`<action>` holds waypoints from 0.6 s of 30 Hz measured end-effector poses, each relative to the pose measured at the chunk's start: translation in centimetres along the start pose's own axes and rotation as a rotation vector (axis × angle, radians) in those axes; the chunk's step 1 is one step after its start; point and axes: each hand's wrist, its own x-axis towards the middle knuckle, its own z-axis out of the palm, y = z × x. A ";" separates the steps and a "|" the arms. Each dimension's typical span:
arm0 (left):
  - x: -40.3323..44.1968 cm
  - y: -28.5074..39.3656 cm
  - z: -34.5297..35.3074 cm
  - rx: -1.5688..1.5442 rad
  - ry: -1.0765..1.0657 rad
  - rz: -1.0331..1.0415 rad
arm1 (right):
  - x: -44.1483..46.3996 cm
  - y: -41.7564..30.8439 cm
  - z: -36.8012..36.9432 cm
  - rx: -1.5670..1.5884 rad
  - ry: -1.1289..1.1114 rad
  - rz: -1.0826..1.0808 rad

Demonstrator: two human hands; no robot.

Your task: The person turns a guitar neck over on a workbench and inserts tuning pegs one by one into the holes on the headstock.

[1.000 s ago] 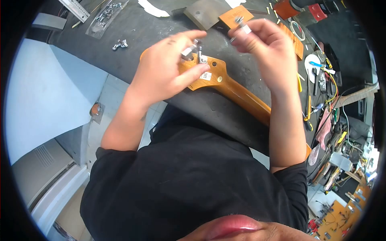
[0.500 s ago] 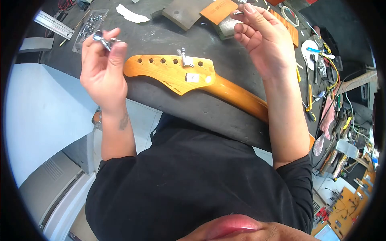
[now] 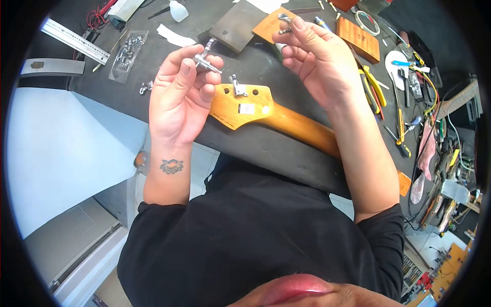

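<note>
My left hand [image 3: 176, 92] is raised over the left part of the headstock, its fingers closed on a shiny metal tuning peg [image 3: 206, 62]. My right hand [image 3: 325, 59], higher and to the right, pinches another tuning peg [image 3: 284, 20] between thumb and fingers. Below them lies a wooden guitar neck [image 3: 302, 130], back side up. On its headstock [image 3: 230, 110] are a label, printed lettering and peg holes. One tuning peg [image 3: 239, 89] sits on the headstock near its holes. The headstock's left end is hidden behind my left hand.
Loose metal pegs [image 3: 146, 88] lie left of my hand, near a plastic bag of metal parts [image 3: 129, 53] and a steel ruler [image 3: 76, 41]. A dark grey block [image 3: 232, 25] is at the back. Yellow-handled pliers [image 3: 373, 89] and screwdrivers [image 3: 401, 135] lie right.
My left hand has moved right with its tuning peg and now covers the headstock's left end. My right hand has shifted slightly left, still holding its peg.
</note>
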 end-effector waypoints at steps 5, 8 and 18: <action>0.5 0.2 0.8 -0.005 0.075 -0.010 | -0.1 0.0 0.6 0.113 -0.025 0.020; 0.6 -0.1 1.4 0.124 0.070 0.006 | -0.3 -0.1 0.3 0.207 -0.092 0.011; 0.6 -1.5 4.1 1.032 -0.063 0.247 | 0.4 0.3 -1.1 0.376 -0.301 -0.040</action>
